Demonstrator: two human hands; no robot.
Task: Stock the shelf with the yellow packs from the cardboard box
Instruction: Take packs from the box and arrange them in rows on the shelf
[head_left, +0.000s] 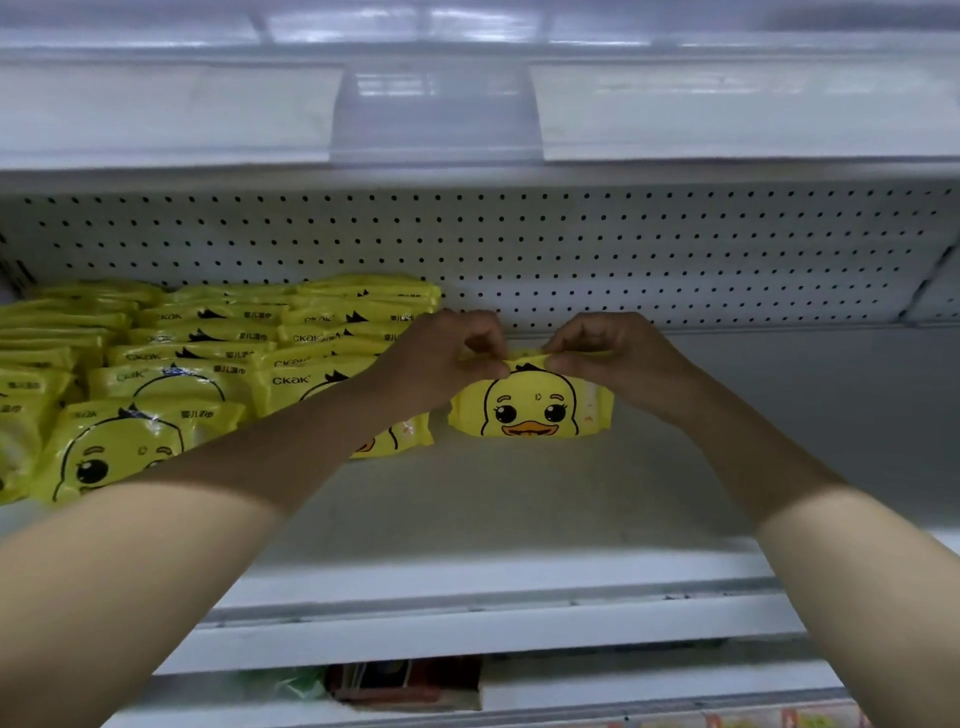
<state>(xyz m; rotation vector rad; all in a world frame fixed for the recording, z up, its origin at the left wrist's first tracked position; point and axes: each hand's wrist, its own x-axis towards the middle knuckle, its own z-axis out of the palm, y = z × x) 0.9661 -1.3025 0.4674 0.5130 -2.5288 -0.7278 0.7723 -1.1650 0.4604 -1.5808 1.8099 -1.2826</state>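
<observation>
Dim cool light, soft blur throughout, glare on plastic (wide-angle bowing at edges)

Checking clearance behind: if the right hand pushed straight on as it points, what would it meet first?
Probably the pegboard back wall; nothing shows between it and the right hand pinching the yellow pack.

Bright yellow across the pack (530, 413), with a duck face in black outline, black eyes, orange beak. Same yellow over the stacked packs (208, 358), with black lettering. Pale grey-white on the shelf (467, 514); white back panel (649, 249) dotted with even rows of dark holes. Beige sleeves (130, 582)
</observation>
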